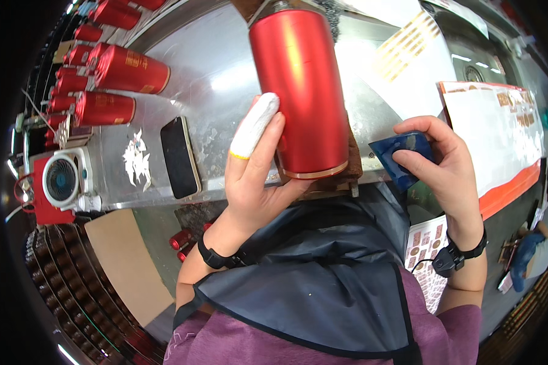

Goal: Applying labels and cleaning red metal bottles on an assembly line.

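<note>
A shiny red metal bottle (301, 91) lies on its side in front of me, its neck pointing away and its base toward my body. My left hand (249, 182) holds it from the left, the thumb at the base and the fingers along its side. A white cover with a yellow edge wraps one of those fingers. To the right of the bottle, apart from it, my right hand (441, 161) pinches a flat blue plastic scraper (402, 155) between thumb and fingers. Beneath the bottle, a brown block (354, 155) partly shows.
A phone (181, 157) and white scraps (137, 159) lie left on the metal table (219, 115). Beyond stand several red bottles (131, 70) and a small fan (61, 179). A sheet with gold strips (408, 48) and white sheets on an orange folder (493, 134) lie right.
</note>
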`<move>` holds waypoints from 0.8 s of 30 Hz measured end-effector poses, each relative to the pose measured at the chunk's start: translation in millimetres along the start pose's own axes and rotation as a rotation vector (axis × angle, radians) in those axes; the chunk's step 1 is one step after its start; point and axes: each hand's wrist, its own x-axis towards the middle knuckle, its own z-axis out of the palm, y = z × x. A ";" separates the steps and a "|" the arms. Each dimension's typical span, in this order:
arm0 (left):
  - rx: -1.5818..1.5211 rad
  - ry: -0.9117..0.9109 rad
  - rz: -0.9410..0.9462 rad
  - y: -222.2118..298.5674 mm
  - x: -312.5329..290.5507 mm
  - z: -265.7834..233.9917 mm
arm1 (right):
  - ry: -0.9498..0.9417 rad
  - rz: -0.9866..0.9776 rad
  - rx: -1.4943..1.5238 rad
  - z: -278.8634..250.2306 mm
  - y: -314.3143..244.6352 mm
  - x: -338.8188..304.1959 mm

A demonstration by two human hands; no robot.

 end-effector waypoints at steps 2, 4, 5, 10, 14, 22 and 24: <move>0.013 0.012 0.023 -0.6 1.9 -2.6 | -0.015 -0.015 0.015 8.5 0.5 -2.0; 0.040 -0.011 0.052 -4.3 -9.8 -10.8 | -0.025 -0.076 -0.038 7.6 7.5 3.4; 0.053 -0.023 0.066 -5.3 -15.6 -15.1 | -0.031 -0.107 -0.063 6.4 12.3 6.5; -0.031 -0.125 0.188 -5.1 -40.2 -28.1 | -0.227 0.049 0.051 -4.9 4.2 30.9; -0.058 -0.030 0.226 -5.0 -45.9 -22.7 | -0.112 -0.103 -0.315 29.7 -28.8 53.3; -0.138 0.165 0.362 -9.2 -48.2 4.0 | -0.201 -0.051 -0.303 67.1 -40.5 76.5; -0.121 0.166 0.391 -9.8 -46.7 6.6 | -0.217 -0.067 -0.333 70.0 -39.7 76.3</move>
